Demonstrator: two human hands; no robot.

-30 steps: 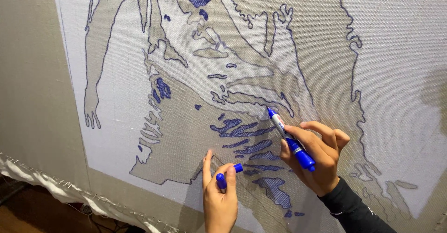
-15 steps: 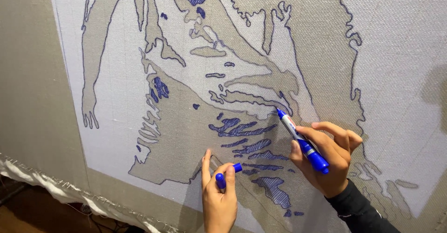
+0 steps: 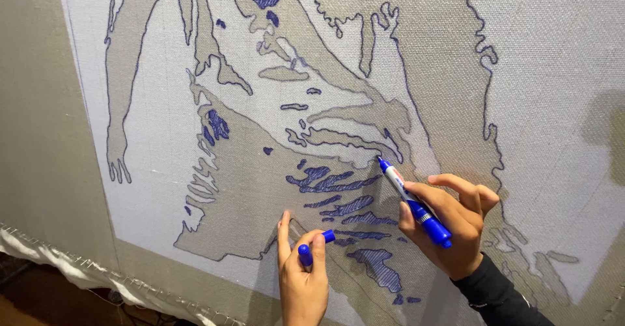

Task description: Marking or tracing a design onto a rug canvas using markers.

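Note:
A large woven canvas (image 3: 534,65) hangs upright before me, with a projected picture traced on it in blue outlines and several blue-filled patches (image 3: 338,183). My right hand (image 3: 449,228) grips a blue and white marker (image 3: 414,202), its tip touching the cloth at the end of a long outlined shape. My left hand (image 3: 303,274) rests against the canvas lower down, forefinger stretched up, with the blue marker cap (image 3: 316,242) pinched between thumb and fingers. A dark sleeve (image 3: 501,300) covers my right wrist.
The cloth's frayed lower edge (image 3: 97,277) runs along the bottom left, with dark floor (image 3: 32,300) below it. A plain beige strip of unlit cloth (image 3: 32,104) lies left of the picture. A dim shadow (image 3: 605,130) falls on the canvas at the right.
My right hand slid slightly right and down along the canvas with the marker, its tip following the blue outline. My left hand with the cap stayed put.

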